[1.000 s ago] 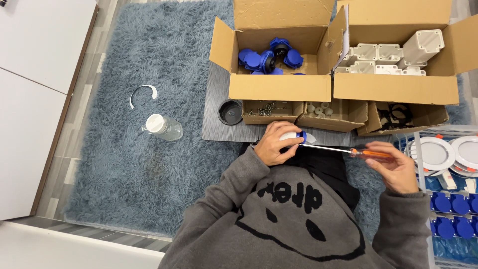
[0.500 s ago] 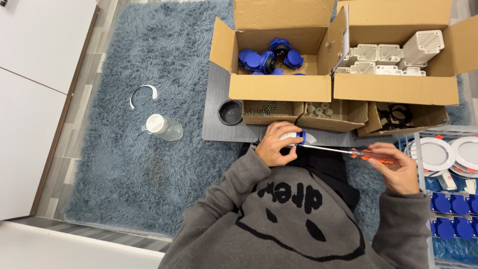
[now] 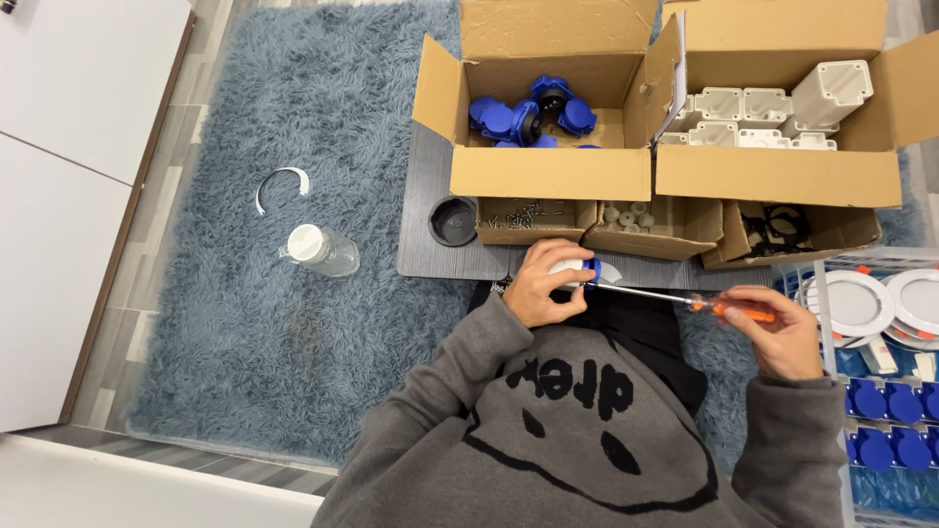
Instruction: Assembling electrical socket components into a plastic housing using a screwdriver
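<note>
Left hand (image 3: pixel 541 284) wrapped round white-blue socket part (image 3: pixel 575 271); right hand (image 3: pixel 778 328) gripping orange-handled screwdriver (image 3: pixel 675 298). Better: keep shaft straight on screw, part braced firmly, turn slowly.

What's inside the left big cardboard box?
The left cardboard box holds a cluster of blue round parts along its back, with bare cardboard floor beside them. Its front wall hides anything lying close behind it.
</note>
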